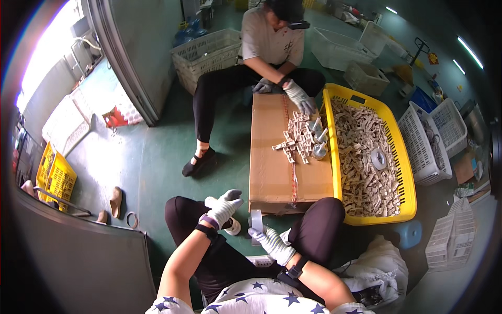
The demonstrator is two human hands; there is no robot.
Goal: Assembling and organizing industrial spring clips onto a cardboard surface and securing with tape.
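Observation:
My right hand point(274, 246), in a striped white glove, is closed on a roll of tape point(256, 224) held edge-up above my lap. Left of it and slightly farther out, my left hand point(222, 207) wears a similar glove. Its fingers point right toward the tape roll, apart from it, and nothing shows in them. Just beyond both hands stands a closed cardboard box point(269, 172). On its top lies a pile of small beige clip-like pieces point(298, 133), beside small clear bottles with pointed tips point(319, 150).
A yellow basket point(410, 193) full of similar beige pieces stands right of the box, with another tape roll point(378, 159) on them. Across the box sits a co-worker, whose gloved hand point(299, 98) reaches the pile. A white sack point(379, 269) lies at my right; white crates point(426, 144) stand beyond.

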